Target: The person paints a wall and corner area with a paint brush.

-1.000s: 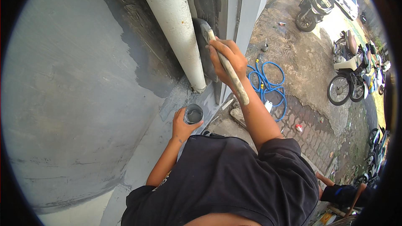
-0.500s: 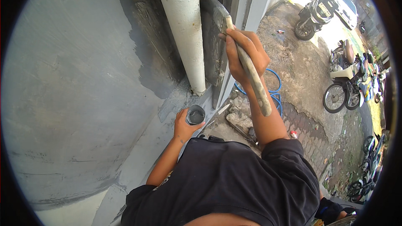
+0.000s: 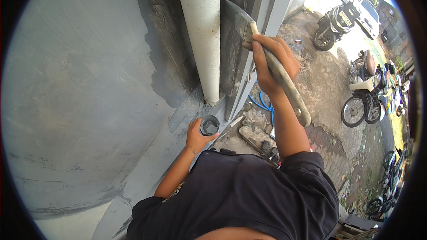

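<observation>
The left hand (image 3: 198,136) grasps a small dark cup (image 3: 209,118) from its side, fingers and thumb curled about the wall; the cup's mouth faces up and shows grey paint (image 3: 209,128) within. It is held close to the ledge (image 3: 144,173), just short of the foot of the pipe. The right hand (image 3: 266,72), raised farther forward, is closed around a brush (image 3: 289,89) with a long, pale, curved handle, whose butt end extends back above the forearm. The brush head lies beside the right side of a white pipe (image 3: 202,35), before a dark wall strip; whether it touches the strip cannot be told. Left of the pipe, a rough dark patch (image 3: 167,40) borders a broad grey wall (image 3: 80,89) along an uneven edge. Below the arms is the wearer's black shirt (image 3: 235,191). Beyond the ledge's outer edge, broken concrete (image 3: 254,129) and part of a blue hose (image 3: 260,103) lie on the ground (image 3: 320,89). Farther right stand a pale motorcycle (image 3: 365,82) and a dark scooter (image 3: 336,24), the latter near a white car (image 3: 369,15).
</observation>
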Motion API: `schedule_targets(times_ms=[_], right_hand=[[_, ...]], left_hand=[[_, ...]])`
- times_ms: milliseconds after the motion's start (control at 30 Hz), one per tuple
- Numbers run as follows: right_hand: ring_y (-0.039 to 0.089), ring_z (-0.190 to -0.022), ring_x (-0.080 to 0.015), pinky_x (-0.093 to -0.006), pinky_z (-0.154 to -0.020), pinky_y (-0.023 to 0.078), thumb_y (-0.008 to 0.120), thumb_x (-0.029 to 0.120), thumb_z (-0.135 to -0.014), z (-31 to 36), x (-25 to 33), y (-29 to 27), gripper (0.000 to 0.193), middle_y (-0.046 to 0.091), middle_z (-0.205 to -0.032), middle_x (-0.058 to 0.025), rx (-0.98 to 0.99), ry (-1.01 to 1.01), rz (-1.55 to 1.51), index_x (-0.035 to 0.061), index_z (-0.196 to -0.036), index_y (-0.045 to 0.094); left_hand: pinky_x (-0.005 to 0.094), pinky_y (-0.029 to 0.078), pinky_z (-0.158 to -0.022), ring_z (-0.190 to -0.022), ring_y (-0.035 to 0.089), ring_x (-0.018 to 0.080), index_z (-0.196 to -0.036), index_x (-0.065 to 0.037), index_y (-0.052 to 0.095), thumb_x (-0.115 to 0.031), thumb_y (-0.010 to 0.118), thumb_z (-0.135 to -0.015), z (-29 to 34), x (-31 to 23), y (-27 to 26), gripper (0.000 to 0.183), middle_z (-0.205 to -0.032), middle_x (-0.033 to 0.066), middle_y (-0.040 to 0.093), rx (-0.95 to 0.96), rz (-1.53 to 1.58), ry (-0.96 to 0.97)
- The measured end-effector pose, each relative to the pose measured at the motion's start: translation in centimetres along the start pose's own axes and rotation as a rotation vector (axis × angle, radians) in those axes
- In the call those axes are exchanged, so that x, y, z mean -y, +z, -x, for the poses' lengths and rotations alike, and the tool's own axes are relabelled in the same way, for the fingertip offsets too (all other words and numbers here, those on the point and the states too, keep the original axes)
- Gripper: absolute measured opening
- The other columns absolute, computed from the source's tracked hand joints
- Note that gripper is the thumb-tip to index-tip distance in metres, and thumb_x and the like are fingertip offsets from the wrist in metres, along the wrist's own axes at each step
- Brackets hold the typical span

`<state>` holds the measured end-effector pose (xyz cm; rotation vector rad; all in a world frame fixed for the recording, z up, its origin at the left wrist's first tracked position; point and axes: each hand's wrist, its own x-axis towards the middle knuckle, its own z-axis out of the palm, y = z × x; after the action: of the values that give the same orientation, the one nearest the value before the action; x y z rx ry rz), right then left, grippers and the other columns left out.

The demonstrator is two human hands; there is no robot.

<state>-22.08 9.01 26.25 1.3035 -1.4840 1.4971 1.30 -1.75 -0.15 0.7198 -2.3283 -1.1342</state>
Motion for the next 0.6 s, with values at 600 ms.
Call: schedule_targets(times_ms=[600], right_hand=[[0.074, -0.072, -0.0148, -0.0290, -0.063, 0.056, 0.075, 0.006, -0.093, -5.5, -1.3, 0.9, 0.008, 0.074, -0.083, -0.0089, -0.011, -0.061, 0.046, 0.0033, -0.100, 0.076]], left_hand=[[0.0440, 0.050, -0.103, -0.119, 0.063, 0.0347, -0.123, -0.004, 0.067, -0.033, 0.097, -0.066, 0.4, 1.4, 0.2, 0.071, -0.122, 0.0154, 0.069, -0.026, -0.042, 0.039]])
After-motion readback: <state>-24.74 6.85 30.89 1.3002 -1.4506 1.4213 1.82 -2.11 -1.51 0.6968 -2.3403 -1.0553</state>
